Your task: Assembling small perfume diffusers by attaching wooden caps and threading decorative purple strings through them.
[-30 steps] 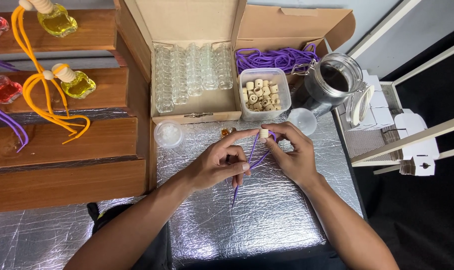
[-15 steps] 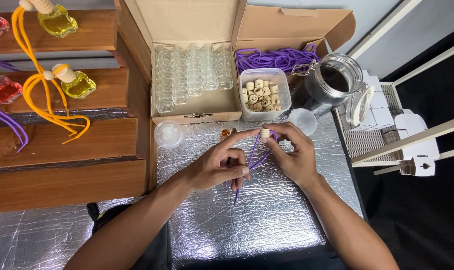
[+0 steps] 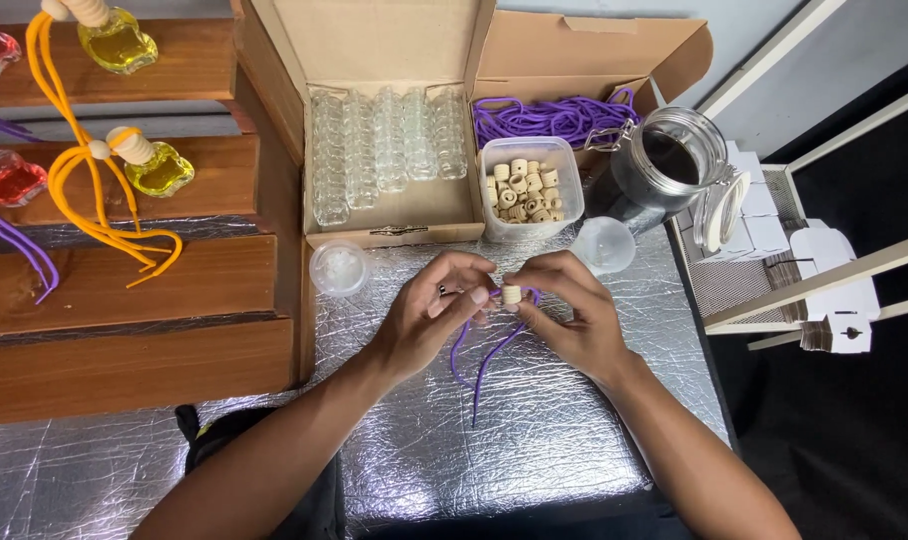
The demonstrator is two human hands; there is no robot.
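Observation:
My left hand [image 3: 436, 308] and my right hand [image 3: 564, 305] meet over the silver foil table top [image 3: 534, 440]. Between their fingertips sits a small pale wooden cap [image 3: 511, 294]. A purple cord [image 3: 479, 365] runs from that cap and hangs down in a loop onto the foil. The right hand pinches the cap; the left hand's fingers hold the cord right beside it. Behind the hands stands a clear tub [image 3: 531, 188] of several more wooden caps.
An open cardboard box [image 3: 394, 130] holds rows of empty glass bottles, another box [image 3: 574, 110] holds purple cords. A glass jar [image 3: 664, 165], a small funnel [image 3: 604, 244] and a round clear lid [image 3: 339, 268] sit nearby. Wooden steps [image 3: 124, 290] on the left carry filled bottles with cords.
The hands stay in the same spot over the foil; only the fingers shift slightly around the cap and the cord.

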